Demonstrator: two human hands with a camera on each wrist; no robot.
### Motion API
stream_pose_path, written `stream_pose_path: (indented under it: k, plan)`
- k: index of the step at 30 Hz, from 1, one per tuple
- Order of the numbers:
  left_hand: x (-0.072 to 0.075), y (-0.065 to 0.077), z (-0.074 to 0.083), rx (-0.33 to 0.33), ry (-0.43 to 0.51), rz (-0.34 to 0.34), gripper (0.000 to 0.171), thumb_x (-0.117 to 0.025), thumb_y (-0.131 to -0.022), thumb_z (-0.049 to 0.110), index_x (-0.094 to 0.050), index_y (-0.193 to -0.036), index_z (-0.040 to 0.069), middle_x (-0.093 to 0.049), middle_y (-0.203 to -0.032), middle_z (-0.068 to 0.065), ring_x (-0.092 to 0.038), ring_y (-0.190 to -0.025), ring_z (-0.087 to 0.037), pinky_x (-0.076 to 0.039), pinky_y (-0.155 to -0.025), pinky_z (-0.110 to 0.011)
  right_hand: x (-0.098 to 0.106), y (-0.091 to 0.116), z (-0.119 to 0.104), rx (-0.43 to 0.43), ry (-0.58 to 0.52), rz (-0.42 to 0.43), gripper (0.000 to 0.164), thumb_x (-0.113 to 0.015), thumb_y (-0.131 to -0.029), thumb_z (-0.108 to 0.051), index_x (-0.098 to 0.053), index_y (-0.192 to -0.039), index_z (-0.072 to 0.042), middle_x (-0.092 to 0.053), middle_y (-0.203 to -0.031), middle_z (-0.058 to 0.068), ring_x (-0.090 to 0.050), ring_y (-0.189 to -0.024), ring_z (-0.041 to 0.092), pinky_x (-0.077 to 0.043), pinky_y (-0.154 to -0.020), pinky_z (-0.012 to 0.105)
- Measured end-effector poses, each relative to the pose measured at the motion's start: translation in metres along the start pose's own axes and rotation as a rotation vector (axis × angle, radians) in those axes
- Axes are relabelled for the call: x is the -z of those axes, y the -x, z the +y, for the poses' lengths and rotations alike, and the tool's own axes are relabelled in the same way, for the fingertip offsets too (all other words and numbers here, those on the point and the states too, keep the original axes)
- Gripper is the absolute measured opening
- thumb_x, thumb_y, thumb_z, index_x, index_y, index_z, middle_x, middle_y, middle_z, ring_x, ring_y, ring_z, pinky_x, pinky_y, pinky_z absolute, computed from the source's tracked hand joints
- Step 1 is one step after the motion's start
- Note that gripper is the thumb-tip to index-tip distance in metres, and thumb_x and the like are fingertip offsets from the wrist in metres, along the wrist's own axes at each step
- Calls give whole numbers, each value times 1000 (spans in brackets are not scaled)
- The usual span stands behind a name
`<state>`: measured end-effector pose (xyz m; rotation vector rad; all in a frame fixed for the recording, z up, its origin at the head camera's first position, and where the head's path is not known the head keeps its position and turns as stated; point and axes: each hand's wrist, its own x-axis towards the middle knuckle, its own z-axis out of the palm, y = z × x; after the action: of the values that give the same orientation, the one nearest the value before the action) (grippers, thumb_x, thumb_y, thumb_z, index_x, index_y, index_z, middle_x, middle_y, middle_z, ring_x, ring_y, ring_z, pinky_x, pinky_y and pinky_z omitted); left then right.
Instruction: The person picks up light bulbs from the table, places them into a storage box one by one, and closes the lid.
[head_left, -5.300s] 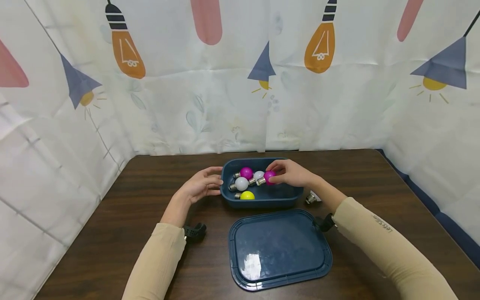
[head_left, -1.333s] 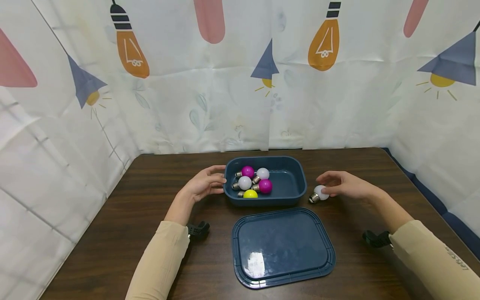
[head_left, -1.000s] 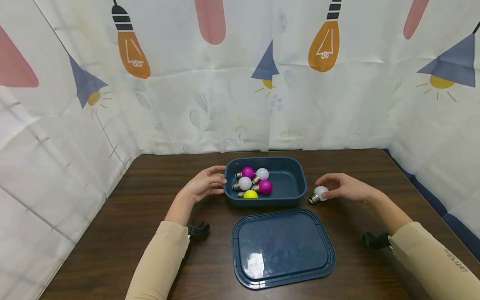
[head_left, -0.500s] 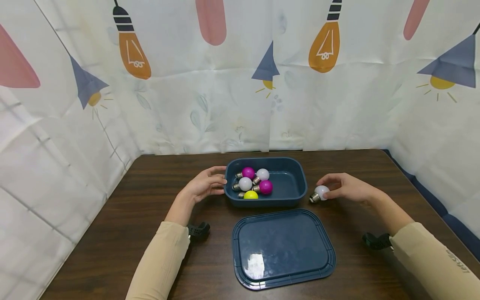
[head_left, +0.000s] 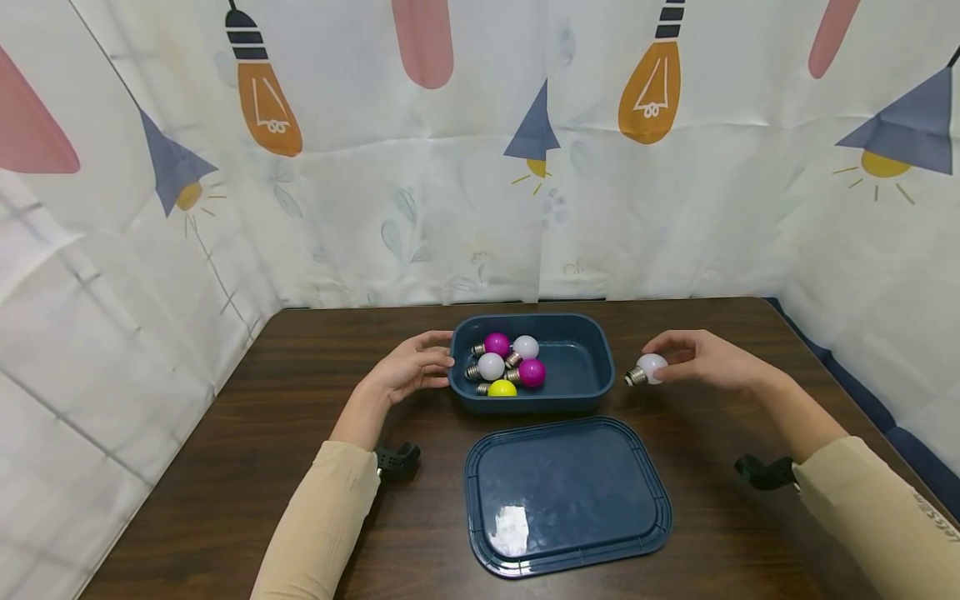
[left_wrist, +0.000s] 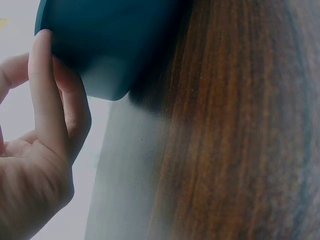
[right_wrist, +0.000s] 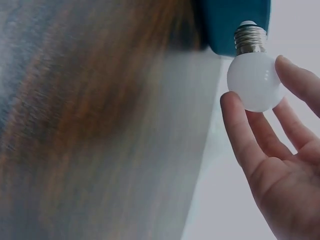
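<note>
My right hand [head_left: 708, 358] pinches a white light bulb [right_wrist: 252, 80] by its round glass with the fingertips, to the right of the dark blue box [head_left: 577, 365]. The bulb's metal screw base points left toward the box. At the box's other end, my left hand [head_left: 411, 367] touches the outer wall with its fingertips, near the rim in the left wrist view. Several bulbs lie in the left half of the box: magenta bulbs [head_left: 532, 372], white bulbs [head_left: 491, 367] and a yellow bulb [head_left: 502, 388].
A dark blue lid [head_left: 566, 492] lies flat on the brown wooden table [head_left: 360, 533], in front of the box. Behind the table hangs a white curtain [head_left: 465, 208] printed with lamps and bulbs. A black strap [head_left: 397, 458] is on each wrist.
Earlier the right hand held a magenta bulb over the box; that bulb now lies inside it. The right hand has since lifted the white bulb from the table. The left hand stays at the box.
</note>
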<state>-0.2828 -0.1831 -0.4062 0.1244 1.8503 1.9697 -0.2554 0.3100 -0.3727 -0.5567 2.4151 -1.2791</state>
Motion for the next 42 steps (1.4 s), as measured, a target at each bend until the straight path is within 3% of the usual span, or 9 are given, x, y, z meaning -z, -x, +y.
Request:
stream_pose_path:
  k: [8,20,27,42]
  plan:
    - [0,0,0,-1,-9,2,63,-60,-100,-1,-34,-156,5,-52,-137,-26,-71,-95,-21,-62,-76,-31,7,3,-11,-14,14,50,43,-78,-94,-19,-63,-131,-4,-60,-129,19,-61,-109,34,-56,-90,49]
    - [0,0,-1,-3,-14,1,63,-61,-99,-1,-34,-156,5,-54,-133,-24,-71,-94,-20,-62,-77,-32,8,-1,-25,13,23,62,41,-76,-96,-20,-62,-131,-5,-59,-128,18,-63,-106,31,-57,-85,42]
    - [0,0,-1,-1,-10,3,63,-60,-99,-1,-35,-156,5,-53,-133,-25,-70,-94,-21,-62,-76,-32,5,-9,-33,34,43,54,41,-76,-96,-22,-63,-131,-6,-60,-127,16,-64,-105,32,-56,-88,49]
    - [-1,0,-1,-8,-12,3,61,-60,-100,-1,-35,-156,5,-57,-123,-21,-70,-92,-20,-62,-76,-30,-10,-30,-51,53,-21,-3,38,-76,-96,-19,-64,-130,-8,-62,-125,15,-63,-110,33,-56,-90,42]
